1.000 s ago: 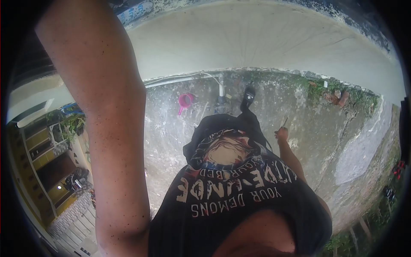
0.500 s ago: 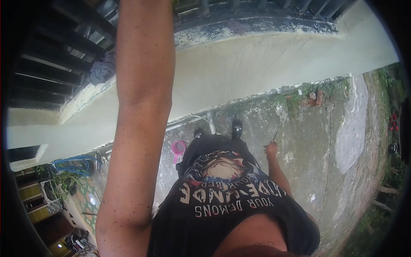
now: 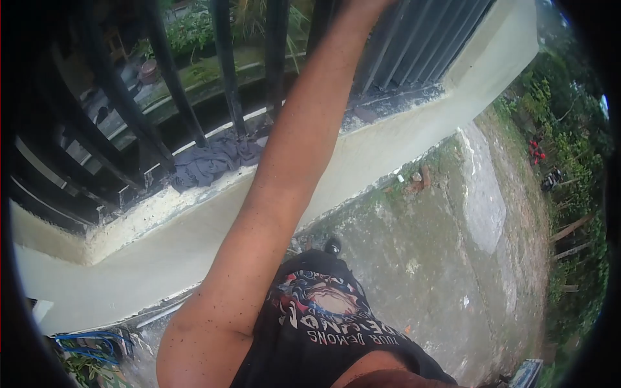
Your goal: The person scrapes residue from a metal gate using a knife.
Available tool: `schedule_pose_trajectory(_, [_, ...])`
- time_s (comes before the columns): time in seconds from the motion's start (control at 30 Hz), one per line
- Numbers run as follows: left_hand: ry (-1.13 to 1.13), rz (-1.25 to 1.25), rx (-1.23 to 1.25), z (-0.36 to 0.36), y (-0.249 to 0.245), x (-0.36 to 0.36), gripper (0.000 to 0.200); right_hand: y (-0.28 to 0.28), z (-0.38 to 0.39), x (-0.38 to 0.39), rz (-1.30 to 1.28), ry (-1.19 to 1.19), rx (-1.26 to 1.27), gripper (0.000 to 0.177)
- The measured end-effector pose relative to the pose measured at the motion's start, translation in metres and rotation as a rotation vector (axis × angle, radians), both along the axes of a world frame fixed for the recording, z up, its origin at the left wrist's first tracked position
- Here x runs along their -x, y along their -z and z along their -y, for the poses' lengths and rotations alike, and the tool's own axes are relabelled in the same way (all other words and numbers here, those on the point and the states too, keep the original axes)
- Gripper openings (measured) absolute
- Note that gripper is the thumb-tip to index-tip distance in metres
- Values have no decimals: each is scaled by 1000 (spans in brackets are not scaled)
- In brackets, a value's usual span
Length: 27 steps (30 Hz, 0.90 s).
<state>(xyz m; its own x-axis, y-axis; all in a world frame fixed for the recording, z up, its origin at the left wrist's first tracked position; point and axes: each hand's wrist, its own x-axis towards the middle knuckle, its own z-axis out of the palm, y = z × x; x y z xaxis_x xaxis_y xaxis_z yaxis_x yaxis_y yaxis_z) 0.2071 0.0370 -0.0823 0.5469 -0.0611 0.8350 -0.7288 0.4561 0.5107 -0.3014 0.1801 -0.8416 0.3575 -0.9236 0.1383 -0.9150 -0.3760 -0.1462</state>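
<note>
My left arm [image 3: 272, 213] reaches up across the view, speckled with dark spots. My left hand [image 3: 361, 5] is cut off by the top edge, at the black metal fence bars [image 3: 223, 71] above a low plastered wall [image 3: 362, 161]. Its fingers are hidden, so its grip is unclear. My right hand is out of view. Below, I see my black printed T-shirt [image 3: 323, 323] and one dark shoe [image 3: 332, 246] on the concrete ground.
A grey cloth [image 3: 217, 161] lies on the wall's ledge under the bars. Broken bricks [image 3: 419, 178] sit at the wall's foot. Blue hose [image 3: 90, 343] is at lower left. Weedy ground and plants [image 3: 569, 168] run along the right.
The view has tilted up from the ground to the fence. My left arm has swung up and right toward the bars. My right hand with its thin tool and the pink scoop have left the view.
</note>
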Motion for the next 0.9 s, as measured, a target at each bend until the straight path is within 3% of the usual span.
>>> schedule_pose_trajectory(0.2, [121,-26,-65,12,9,-2,93,-91,37,-56,252,181,-92,40])
schedule_pose_trajectory(0.43, [194,-41,-105,2,10,2,93,-61,51,-76,516,290,-378,39])
schedule_pose_trajectory(0.53, [295,69,-87,-18,12,16,85,-49,64,-61,584,324,-519,38])
schedule_pose_trajectory(0.57, [190,55,-118,-19,12,17,84,-45,66,-50,602,346,-565,38])
schedule_pose_trajectory(0.77, [140,45,-209,-26,14,16,90,-24,99,-37,750,493,-841,37])
schedule_pose_trajectory(0.83, [155,47,-160,-22,14,16,89,-50,115,-62,963,457,-750,35])
schedule_pose_trajectory(0.9, [121,65,-144,-23,15,16,89,-73,147,-95,1070,365,-480,35])
